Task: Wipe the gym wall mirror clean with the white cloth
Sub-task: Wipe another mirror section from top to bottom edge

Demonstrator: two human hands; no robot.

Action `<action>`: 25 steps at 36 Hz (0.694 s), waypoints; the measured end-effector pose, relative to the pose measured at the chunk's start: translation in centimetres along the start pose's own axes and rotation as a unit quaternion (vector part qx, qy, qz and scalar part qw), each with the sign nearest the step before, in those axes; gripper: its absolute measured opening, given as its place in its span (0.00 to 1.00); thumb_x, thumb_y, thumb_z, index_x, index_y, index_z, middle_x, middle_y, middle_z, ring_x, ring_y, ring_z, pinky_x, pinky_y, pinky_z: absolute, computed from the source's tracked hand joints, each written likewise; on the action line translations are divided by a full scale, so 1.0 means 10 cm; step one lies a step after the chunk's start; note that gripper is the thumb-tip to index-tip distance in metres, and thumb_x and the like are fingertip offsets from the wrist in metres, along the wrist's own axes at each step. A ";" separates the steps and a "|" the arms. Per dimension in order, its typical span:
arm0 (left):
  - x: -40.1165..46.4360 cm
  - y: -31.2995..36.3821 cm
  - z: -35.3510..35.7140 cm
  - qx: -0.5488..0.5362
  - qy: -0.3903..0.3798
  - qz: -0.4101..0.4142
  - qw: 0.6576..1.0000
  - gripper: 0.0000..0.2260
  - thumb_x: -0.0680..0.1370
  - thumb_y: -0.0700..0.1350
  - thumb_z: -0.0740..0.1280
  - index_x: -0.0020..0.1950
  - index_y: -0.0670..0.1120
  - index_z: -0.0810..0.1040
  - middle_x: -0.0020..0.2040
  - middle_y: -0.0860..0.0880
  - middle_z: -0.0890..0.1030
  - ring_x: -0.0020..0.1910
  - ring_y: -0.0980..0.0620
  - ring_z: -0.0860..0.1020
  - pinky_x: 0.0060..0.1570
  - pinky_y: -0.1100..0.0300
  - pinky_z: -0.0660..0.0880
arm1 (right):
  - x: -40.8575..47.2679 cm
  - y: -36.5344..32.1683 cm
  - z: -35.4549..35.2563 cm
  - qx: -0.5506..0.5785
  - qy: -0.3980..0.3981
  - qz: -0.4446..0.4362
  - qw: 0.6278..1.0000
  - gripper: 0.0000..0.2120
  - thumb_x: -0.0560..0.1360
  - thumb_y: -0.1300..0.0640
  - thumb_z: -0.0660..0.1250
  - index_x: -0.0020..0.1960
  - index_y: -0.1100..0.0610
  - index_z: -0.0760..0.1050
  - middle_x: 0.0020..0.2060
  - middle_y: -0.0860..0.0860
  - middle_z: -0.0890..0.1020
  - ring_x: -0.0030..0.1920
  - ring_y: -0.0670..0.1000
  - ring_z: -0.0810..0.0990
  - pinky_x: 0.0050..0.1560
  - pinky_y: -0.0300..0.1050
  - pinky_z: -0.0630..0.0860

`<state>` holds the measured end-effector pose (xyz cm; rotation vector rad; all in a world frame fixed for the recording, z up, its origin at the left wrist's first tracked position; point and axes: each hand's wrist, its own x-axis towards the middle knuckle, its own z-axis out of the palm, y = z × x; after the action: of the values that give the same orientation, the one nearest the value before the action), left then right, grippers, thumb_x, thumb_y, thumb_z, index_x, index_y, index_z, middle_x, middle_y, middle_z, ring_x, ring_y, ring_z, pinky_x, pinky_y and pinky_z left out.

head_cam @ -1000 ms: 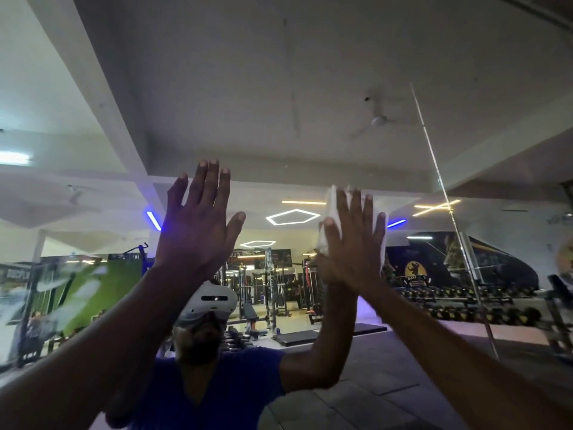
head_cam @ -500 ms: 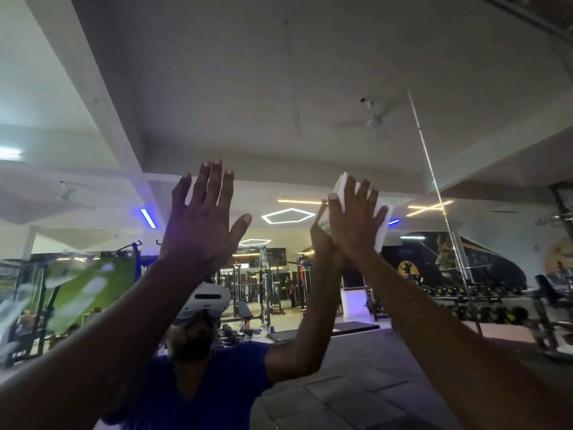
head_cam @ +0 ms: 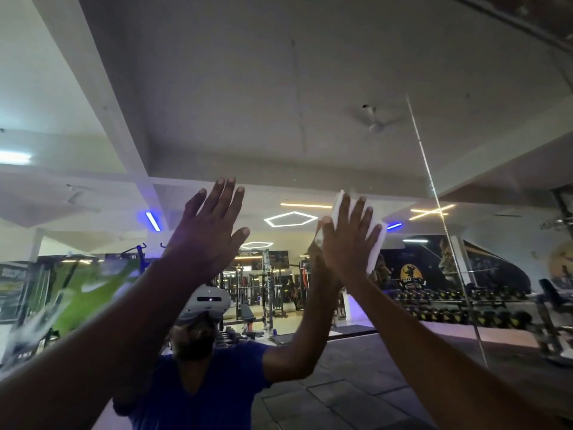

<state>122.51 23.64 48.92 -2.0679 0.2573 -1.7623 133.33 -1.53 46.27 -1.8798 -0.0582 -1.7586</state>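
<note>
2 bare forearms rose from the lower corners of the view toward the glass. The left hand [head_cam: 206, 231] was raised with its fingers straight and spread, palm toward the mirror [head_cam: 310, 119], holding nothing; whether it touched the glass could not be told. The right hand [head_cam: 348, 243] had its fingers straight and fanned, pressing the white cloth [head_cam: 376, 243] flat against the mirror, high up and right of centre, with cloth edges showing above the fingertips and past the little-finger side. Directly behind that hand its own reflection met it on the glass. Lower in the mirror stood the reflected person in a blue shirt [head_cam: 210, 392] wearing a white headset [head_cam: 208, 301]. Deeper in the reflection lay a dumbbell rack [head_cam: 459, 308], weight machines, a hexagon ceiling light [head_cam: 290, 218] and a ceiling fan [head_cam: 376, 117]. A thin vertical seam [head_cam: 434, 193] ran down the mirror at the right.
</note>
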 end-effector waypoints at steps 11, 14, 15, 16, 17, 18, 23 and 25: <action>-0.23 -0.24 0.00 0.061 0.042 0.051 0.996 0.32 0.82 0.56 0.53 0.84 0.44 0.58 0.84 0.43 0.59 0.83 0.47 0.58 0.76 0.44 0.55 | 0.97 0.47 -0.15 -0.027 -0.027 -0.055 0.998 0.40 0.82 0.29 0.34 0.86 0.49 0.53 0.84 0.58 0.60 0.83 0.62 0.60 0.79 0.71 0.58; -0.24 -0.23 0.03 0.074 0.052 0.053 0.994 0.32 0.83 0.56 0.52 0.84 0.43 0.59 0.84 0.43 0.57 0.83 0.47 0.56 0.77 0.42 0.55 | 0.94 0.17 -0.07 -0.014 0.031 0.058 0.998 0.36 0.82 0.34 0.46 0.84 0.51 0.62 0.80 0.62 0.67 0.79 0.67 0.67 0.75 0.75 0.63; -0.25 -0.21 0.04 0.076 0.055 0.050 0.994 0.32 0.83 0.55 0.52 0.84 0.43 0.59 0.84 0.43 0.57 0.83 0.47 0.56 0.77 0.42 0.54 | 0.83 0.00 -0.07 -0.019 0.038 0.044 0.998 0.36 0.82 0.35 0.46 0.84 0.51 0.63 0.80 0.63 0.68 0.78 0.68 0.69 0.75 0.76 0.63; -0.26 -0.20 0.04 0.075 0.055 0.046 0.995 0.31 0.83 0.55 0.52 0.84 0.43 0.59 0.84 0.43 0.57 0.83 0.47 0.56 0.77 0.43 0.54 | 0.67 -0.17 -0.09 -0.020 0.028 0.008 0.999 0.37 0.82 0.35 0.44 0.85 0.51 0.61 0.81 0.62 0.66 0.79 0.68 0.67 0.76 0.74 0.60; -0.26 -0.19 0.06 0.073 0.052 0.043 0.995 0.31 0.83 0.55 0.52 0.85 0.43 0.59 0.84 0.43 0.56 0.83 0.46 0.56 0.77 0.43 0.54 | 0.52 -0.31 -0.06 -0.022 0.016 -0.054 0.998 0.37 0.82 0.35 0.42 0.86 0.50 0.57 0.83 0.61 0.63 0.81 0.67 0.63 0.78 0.72 0.56; -0.27 -0.19 0.06 0.070 0.048 0.043 0.995 0.32 0.83 0.55 0.52 0.85 0.43 0.58 0.85 0.43 0.56 0.83 0.46 0.56 0.78 0.42 0.54 | 0.35 -0.41 -0.05 -0.023 0.013 -0.126 0.992 0.36 0.83 0.35 0.41 0.86 0.50 0.54 0.84 0.59 0.59 0.83 0.66 0.59 0.80 0.70 0.52; -0.26 -0.19 0.07 0.063 0.051 0.043 0.996 0.32 0.83 0.55 0.52 0.85 0.43 0.58 0.85 0.43 0.57 0.84 0.46 0.56 0.77 0.43 0.55 | 0.35 -0.06 -0.03 -0.039 -0.072 -0.322 0.943 0.36 0.81 0.36 0.45 0.87 0.48 0.51 0.86 0.54 0.46 0.86 0.59 0.45 0.83 0.65 0.41; -0.25 -0.19 0.06 0.059 0.055 0.037 0.996 0.32 0.82 0.55 0.52 0.85 0.43 0.59 0.84 0.43 0.57 0.84 0.47 0.53 0.77 0.43 0.55 | 0.67 0.24 -0.05 -0.097 -0.054 -0.249 0.962 0.39 0.77 0.36 0.44 0.85 0.49 0.59 0.86 0.53 0.50 0.85 0.59 0.50 0.81 0.65 0.47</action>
<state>122.39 26.46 47.39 -1.8592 0.2516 -1.8046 134.74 -6.04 51.67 -2.2467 -0.4525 -2.0412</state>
